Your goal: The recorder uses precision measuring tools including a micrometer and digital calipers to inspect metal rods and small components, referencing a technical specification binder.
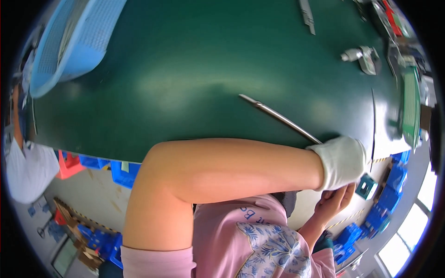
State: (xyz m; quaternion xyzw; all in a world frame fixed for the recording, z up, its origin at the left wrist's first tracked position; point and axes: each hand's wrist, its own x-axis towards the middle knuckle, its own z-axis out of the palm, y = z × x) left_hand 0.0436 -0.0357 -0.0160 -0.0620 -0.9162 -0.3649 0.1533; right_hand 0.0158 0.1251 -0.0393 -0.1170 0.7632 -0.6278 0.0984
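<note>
My left hand (pixel 345 160), in a white glove, is closed near the table's front edge at the right, my bare forearm crossing in front of me. A slim shiny metal rod (pixel 282 119) slants from this hand up and left over the green table, its far end narrowed and notched. The glove hides the rod's near end and most of the fingers' grip. My bare right hand (pixel 336 199) is just below the glove, fingers curled up against its underside. Whatever lies between those fingers is hidden.
On the green table (pixel 185 83) are a blue basket (pixel 85 58) at far left, a micrometer (pixel 367 60) and a flat metal tool (pixel 307 17) at far right. A white sheet (pixel 387 129) and a green basket (pixel 410 109) lie rightward. Another person's white sleeve (pixel 30 171) shows left.
</note>
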